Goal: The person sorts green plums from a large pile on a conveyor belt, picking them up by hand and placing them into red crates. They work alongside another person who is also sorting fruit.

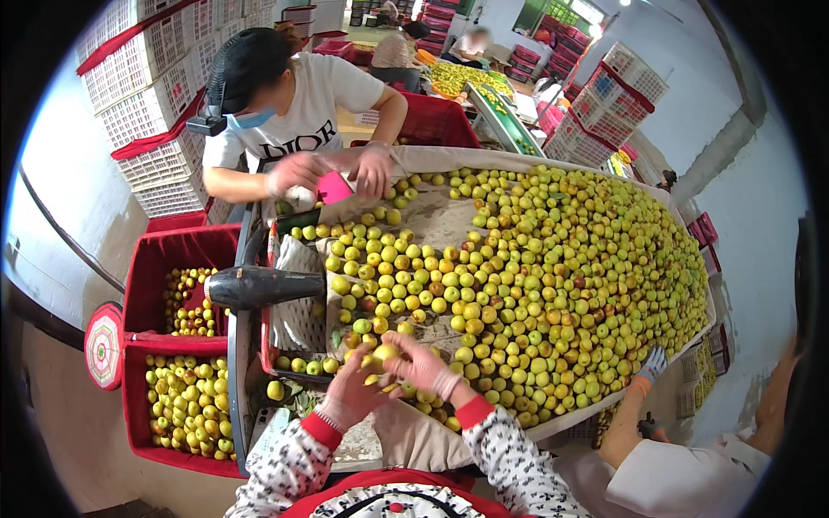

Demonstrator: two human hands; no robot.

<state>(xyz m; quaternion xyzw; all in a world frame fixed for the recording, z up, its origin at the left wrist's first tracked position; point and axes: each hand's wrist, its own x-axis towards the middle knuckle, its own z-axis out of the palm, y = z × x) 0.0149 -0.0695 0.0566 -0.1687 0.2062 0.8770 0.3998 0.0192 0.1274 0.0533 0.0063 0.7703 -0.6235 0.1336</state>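
Observation:
My left hand (353, 392), in a thin pale glove, is at the near left edge of the fruit pile, cupped around yellow-green fruits that look like jujubes. Close beside it, my right hand (424, 369), gloved the same way, has its fingers on a larger yellow fruit (386, 353) between the two hands. Which fingers bear its weight cannot be told. Loose jujubes (550, 291) cover much of the cloth-lined table (427, 434). A short row of fruits (313, 367) lies in a dark channel left of my hands.
A black hair dryer (265, 288) lies over white foam netting (298, 324). Red-lined crates (178, 463) with fruit stand at the left. Across the table a co-worker's gloved hands (372, 169) hold a pink object (333, 187); another person's gloved hand (653, 364) touches the pile at right.

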